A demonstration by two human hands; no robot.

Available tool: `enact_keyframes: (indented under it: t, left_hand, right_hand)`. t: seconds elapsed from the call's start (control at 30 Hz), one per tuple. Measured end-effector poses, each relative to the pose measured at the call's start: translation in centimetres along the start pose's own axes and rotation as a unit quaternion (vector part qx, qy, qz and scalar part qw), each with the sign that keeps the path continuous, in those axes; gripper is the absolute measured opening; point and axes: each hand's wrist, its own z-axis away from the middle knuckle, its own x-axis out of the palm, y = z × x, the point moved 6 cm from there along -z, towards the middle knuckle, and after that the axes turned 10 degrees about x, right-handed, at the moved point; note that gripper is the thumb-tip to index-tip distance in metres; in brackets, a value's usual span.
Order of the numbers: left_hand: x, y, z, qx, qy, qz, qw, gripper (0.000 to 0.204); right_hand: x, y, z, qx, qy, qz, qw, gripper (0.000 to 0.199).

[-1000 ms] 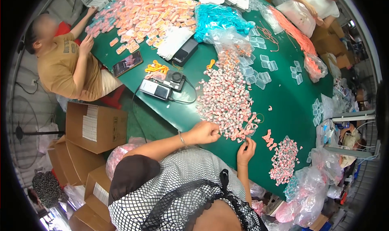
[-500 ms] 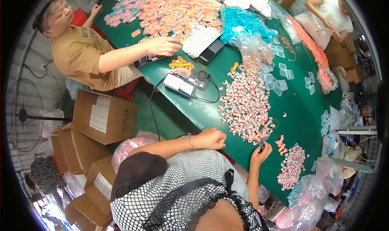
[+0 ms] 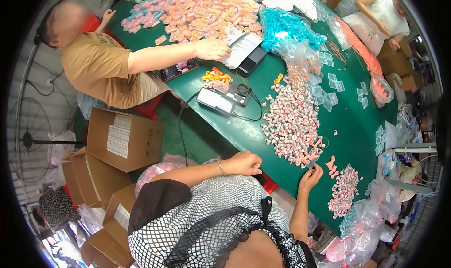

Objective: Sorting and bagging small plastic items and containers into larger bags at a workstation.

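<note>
A co-worker (image 3: 94,66) in a tan shirt is seen at the left, one hand laid on a white packet (image 3: 242,47). Nearer, the left hand (image 3: 244,163) is curled into a loose fist at the edge of the green table (image 3: 361,136), fingers pressed together. The big pile (image 3: 291,122) of pink-and-white pieces lies just beyond it. The right hand (image 3: 311,176) is raised at the pile's near tip, fingertips pinching a small piece. A smaller pile (image 3: 343,190) lies to the right.
</note>
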Motion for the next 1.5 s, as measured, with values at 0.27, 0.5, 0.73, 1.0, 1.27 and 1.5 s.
enact_keyframes:
  t: [0.27, 0.5, 0.73, 1.0, 1.27, 1.5]
  left_hand:
    - [1.2, 0.5, 0.6, 0.015, 0.017, 0.004, 1.0, 0.03]
    - [2.8, 1.0, 1.9, 0.015, -0.003, 0.011, 1.0, 0.024]
    - [4.1, 0.4, 2.4, 0.057, -0.044, 0.006, 0.997, 0.02]
    - [0.0, -0.9, 0.7, 0.088, -0.083, -0.004, 0.993, 0.016]
    - [-3.3, -1.2, 0.1, 0.075, -0.103, 0.017, 0.992, 0.015]
    - [-4.0, -1.9, 0.0, 0.105, -0.095, 0.001, 0.99, 0.015]
  right_hand:
    - [-0.1, -0.5, -0.1, -0.055, 0.027, 0.037, 0.997, 0.028]
    - [-0.3, -1.0, 0.0, -0.046, 0.038, 0.026, 0.998, 0.025]
    - [-0.4, -0.5, 0.4, -0.036, 0.051, 0.041, 0.997, 0.026]
    - [0.4, -0.3, 0.0, -0.024, 0.101, 0.056, 0.993, 0.028]
    - [0.6, -1.3, 0.9, 0.088, 0.213, 0.078, 0.97, 0.028]
    - [0.1, 0.2, 2.6, 0.114, 0.204, 0.05, 0.971, 0.032]
